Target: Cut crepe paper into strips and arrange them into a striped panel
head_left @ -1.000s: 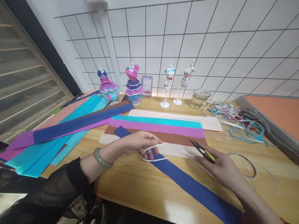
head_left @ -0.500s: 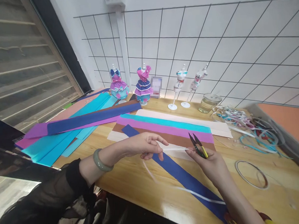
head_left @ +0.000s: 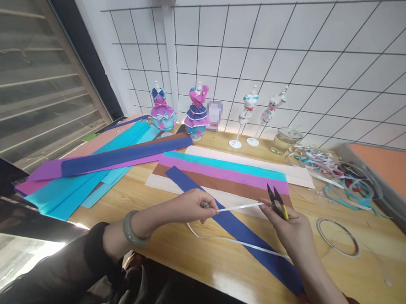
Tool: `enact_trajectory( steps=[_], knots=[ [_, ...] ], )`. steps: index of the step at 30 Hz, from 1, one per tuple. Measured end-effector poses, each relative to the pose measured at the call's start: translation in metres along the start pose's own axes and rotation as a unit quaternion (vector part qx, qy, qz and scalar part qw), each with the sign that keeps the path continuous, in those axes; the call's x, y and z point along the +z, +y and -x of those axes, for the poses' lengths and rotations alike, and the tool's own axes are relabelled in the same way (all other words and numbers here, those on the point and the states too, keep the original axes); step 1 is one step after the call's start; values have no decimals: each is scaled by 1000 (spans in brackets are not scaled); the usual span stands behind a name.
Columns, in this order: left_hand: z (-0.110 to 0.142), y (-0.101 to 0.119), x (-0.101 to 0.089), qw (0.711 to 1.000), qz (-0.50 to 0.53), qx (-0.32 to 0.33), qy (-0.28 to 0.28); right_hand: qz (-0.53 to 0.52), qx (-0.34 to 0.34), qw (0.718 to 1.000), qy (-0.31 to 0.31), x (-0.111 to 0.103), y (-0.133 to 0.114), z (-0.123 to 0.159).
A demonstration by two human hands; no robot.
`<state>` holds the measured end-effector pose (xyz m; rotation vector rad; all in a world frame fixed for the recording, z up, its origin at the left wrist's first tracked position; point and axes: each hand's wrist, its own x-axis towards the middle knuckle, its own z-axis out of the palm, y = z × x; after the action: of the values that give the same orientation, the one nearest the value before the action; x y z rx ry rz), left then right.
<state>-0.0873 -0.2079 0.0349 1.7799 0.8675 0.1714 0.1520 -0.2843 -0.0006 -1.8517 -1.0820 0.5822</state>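
My left hand [head_left: 202, 206] is closed, pinching a narrow white ribbon [head_left: 240, 206]. The ribbon runs taut from there to the fingertips of my right hand [head_left: 286, 221], which grip its end. That same right hand also holds black thread snips [head_left: 277, 200] with a yellow part, their two blades apart and pointing up. From my left hand the ribbon's tail loops down and passes under my right wrist. Below both hands a dark blue paper strip [head_left: 234, 227] lies diagonally across flat strips of white, brown, purple [head_left: 222, 169] and turquoise.
Folded blue, turquoise and purple strips [head_left: 95, 164] are piled at the left. Two dressed mini mannequins [head_left: 195, 115] and two bare-skirted ones [head_left: 247, 110] stand at the back, near a glass jar [head_left: 286, 141]. Tangled ribbons [head_left: 326, 164] and a wire coil [head_left: 337, 237] lie right, beside an orange-topped box [head_left: 391, 168].
The ribbon loop in my left hand has been drawn out straight between both hands. My left fingers have closed on it, and my right fingertips now hold its end beside the snips.
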Motion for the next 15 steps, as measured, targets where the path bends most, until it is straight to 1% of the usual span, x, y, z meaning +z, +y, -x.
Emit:
enact_trajectory(
  steps=[3,8,15],
  knots=[
    [1,-3,4,1000,-3,6,5,3,-1,1000,4,-2,2,1],
    [1,-12,8,999,-42,27,20,11,-15,1000,8,-4,8,4],
    [-1,-21,13,999,-46,-6,-12,11,-7,1000,11,-6,20,14]
  ],
)
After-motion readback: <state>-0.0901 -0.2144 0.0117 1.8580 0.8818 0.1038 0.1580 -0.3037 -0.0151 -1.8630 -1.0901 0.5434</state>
